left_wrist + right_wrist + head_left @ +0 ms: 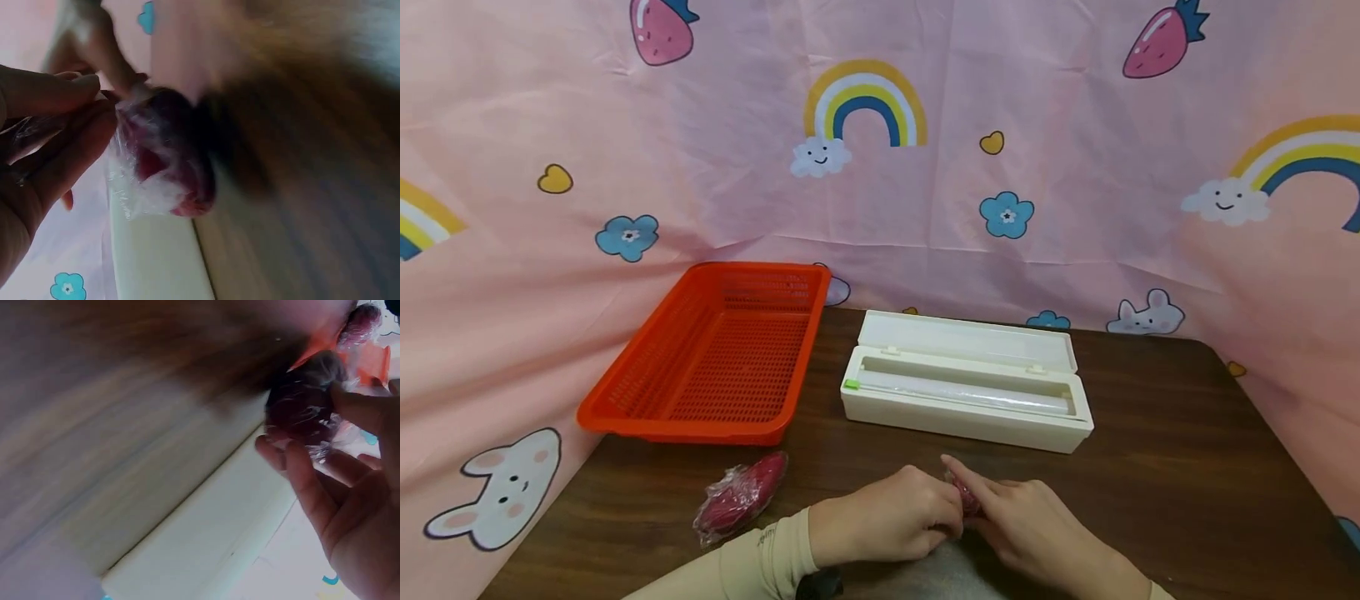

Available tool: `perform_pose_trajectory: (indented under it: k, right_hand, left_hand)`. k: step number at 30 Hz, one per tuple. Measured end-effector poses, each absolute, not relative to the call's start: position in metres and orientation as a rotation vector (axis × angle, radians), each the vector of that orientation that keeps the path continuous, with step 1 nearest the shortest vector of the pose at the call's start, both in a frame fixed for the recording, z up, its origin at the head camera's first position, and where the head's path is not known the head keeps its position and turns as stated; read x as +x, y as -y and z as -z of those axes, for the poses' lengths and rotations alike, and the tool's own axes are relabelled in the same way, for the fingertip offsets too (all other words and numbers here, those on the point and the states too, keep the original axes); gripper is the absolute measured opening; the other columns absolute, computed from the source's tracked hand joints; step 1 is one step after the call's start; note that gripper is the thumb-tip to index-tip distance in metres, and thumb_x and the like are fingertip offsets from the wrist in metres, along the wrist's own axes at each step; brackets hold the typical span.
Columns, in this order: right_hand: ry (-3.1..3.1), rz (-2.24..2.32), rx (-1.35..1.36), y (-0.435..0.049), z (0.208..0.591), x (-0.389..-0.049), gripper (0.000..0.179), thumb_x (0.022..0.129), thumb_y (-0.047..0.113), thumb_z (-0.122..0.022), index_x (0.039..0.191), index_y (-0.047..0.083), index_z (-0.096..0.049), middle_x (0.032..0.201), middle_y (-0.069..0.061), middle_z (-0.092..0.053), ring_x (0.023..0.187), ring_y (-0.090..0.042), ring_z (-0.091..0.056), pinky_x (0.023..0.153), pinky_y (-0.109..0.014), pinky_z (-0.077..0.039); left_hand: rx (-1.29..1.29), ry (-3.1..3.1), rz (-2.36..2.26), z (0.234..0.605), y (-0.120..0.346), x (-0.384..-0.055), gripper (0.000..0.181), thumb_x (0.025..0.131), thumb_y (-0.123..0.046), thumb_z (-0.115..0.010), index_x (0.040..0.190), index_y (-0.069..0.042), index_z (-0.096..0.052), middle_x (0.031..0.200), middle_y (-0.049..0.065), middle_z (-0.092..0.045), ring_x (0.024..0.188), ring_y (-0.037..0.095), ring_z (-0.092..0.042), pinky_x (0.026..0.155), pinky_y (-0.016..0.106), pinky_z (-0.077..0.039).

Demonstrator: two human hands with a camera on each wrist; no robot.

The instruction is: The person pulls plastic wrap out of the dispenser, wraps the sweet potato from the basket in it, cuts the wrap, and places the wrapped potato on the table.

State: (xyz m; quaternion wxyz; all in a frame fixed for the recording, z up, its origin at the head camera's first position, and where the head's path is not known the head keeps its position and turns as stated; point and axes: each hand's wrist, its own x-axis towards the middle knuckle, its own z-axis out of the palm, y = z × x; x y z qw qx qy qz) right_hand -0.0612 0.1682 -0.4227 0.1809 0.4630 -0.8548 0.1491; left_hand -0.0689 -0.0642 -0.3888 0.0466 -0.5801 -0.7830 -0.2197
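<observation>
Both hands meet near the table's front edge around a dark red, rounded item wrapped in cling film (300,406); its exact kind is unclear. My right hand (1037,525) holds it between thumb and fingers. My left hand (891,517) pinches a loose gathering of the cling film (134,169) beside the item, as the left wrist view shows. In the head view the hands mostly cover the item. A second, elongated red item wrapped in cling film (741,497) lies on the table left of my left hand.
An orange-red plastic basket (700,432) stands at the back left. Behind the hands is a white cling film box (962,421) with its lid raised and the roll (962,393) inside. A patterned pink cloth (737,192) hangs behind the brown table (1157,450).
</observation>
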Motion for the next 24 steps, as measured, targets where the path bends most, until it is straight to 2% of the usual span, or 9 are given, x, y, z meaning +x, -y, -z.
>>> perform_pose_trajectory:
  k: [2,4,7,10,14,16,19,21,24]
  right_hand:
    - [2.447,-0.384,1.31,-0.166,0.421,-0.061,0.067,0.085,0.017,-0.08,0.147,0.015,-0.054,0.101,0.009,-0.071,0.055,0.008,-0.03,0.05,-0.008,-0.031]
    - [2.489,-0.356,1.312,-0.163,0.419,-0.062,0.053,0.09,0.019,-0.076,0.141,0.02,-0.061,0.114,0.008,-0.07,0.055,0.008,-0.033,0.05,-0.009,-0.031]
    - [2.55,-0.401,1.306,-0.162,0.419,-0.063,0.042,0.093,0.02,-0.073,0.133,0.018,-0.066,0.115,0.005,-0.07,0.056,0.008,-0.037,0.051,-0.01,-0.035]
    - [2.606,-0.54,1.264,-0.164,0.42,-0.065,0.042,0.093,0.016,-0.073,0.134,0.014,-0.066,0.117,0.0,-0.072,0.062,0.01,-0.047,0.055,-0.012,-0.043]
    - [2.634,-0.72,1.202,-0.17,0.423,-0.065,0.045,0.092,0.011,-0.073,0.136,0.01,-0.064,0.12,-0.005,-0.074,0.085,0.004,-0.064,0.067,-0.02,-0.055]
    - [2.642,-0.753,1.192,-0.171,0.424,-0.064,0.046,0.092,0.01,-0.073,0.138,0.01,-0.063,0.122,-0.006,-0.073,0.091,0.001,-0.065,0.07,-0.023,-0.057]
    - [2.652,-0.771,1.182,-0.171,0.425,-0.063,0.048,0.093,0.009,-0.071,0.14,0.012,-0.061,0.124,-0.006,-0.072,0.096,-0.001,-0.066,0.073,-0.026,-0.059]
    - [2.641,-0.782,1.184,-0.171,0.426,-0.062,0.048,0.094,0.008,-0.07,0.141,0.013,-0.061,0.126,-0.006,-0.071,0.099,-0.004,-0.067,0.075,-0.028,-0.06]
    - [2.624,-0.806,1.208,-0.173,0.427,-0.062,0.05,0.094,0.008,-0.07,0.143,0.014,-0.059,0.128,-0.007,-0.07,0.105,-0.01,-0.07,0.079,-0.031,-0.061]
  left_hand:
    - [-1.808,2.418,0.597,0.391,0.066,-0.066,0.012,0.087,-0.002,-0.073,0.086,-0.013,-0.078,0.088,-0.008,-0.071,0.084,-0.004,-0.064,0.08,0.003,-0.046]
    - [-1.817,2.461,0.543,0.393,0.07,-0.064,0.013,0.089,-0.003,-0.072,0.089,-0.014,-0.079,0.089,-0.009,-0.071,0.085,-0.004,-0.064,0.08,0.003,-0.046]
    - [-1.792,2.549,0.541,0.396,0.077,-0.064,0.014,0.09,-0.004,-0.072,0.094,-0.015,-0.08,0.091,-0.009,-0.074,0.088,-0.006,-0.064,0.082,0.005,-0.047]
    - [-1.71,2.646,0.644,0.398,0.086,-0.064,0.014,0.092,-0.005,-0.072,0.099,-0.014,-0.08,0.095,-0.009,-0.076,0.091,-0.009,-0.064,0.082,0.005,-0.047]
    - [-1.445,2.819,0.983,0.402,0.093,-0.066,0.008,0.092,-0.007,-0.073,0.094,-0.012,-0.079,0.09,-0.007,-0.077,0.081,-0.01,-0.063,0.073,0.007,-0.05]
    - [-1.238,2.934,1.248,0.404,0.095,-0.07,0.006,0.09,-0.006,-0.075,0.087,-0.011,-0.076,0.081,-0.004,-0.077,0.071,-0.006,-0.065,0.065,0.012,-0.053]
    - [-0.908,3.073,1.624,0.408,0.099,-0.077,0.014,0.087,0.0,-0.076,0.08,-0.007,-0.066,0.067,0.002,-0.073,0.055,0.004,-0.066,0.054,0.023,-0.056]
    - [-0.746,3.117,1.812,0.412,0.101,-0.082,0.017,0.086,0.004,-0.075,0.082,-0.004,-0.06,0.065,0.008,-0.072,0.052,0.011,-0.067,0.052,0.029,-0.058]
    - [-0.664,3.111,1.949,0.417,0.101,-0.09,0.019,0.086,0.01,-0.072,0.093,-0.001,-0.058,0.069,0.015,-0.073,0.054,0.015,-0.068,0.052,0.032,-0.059]
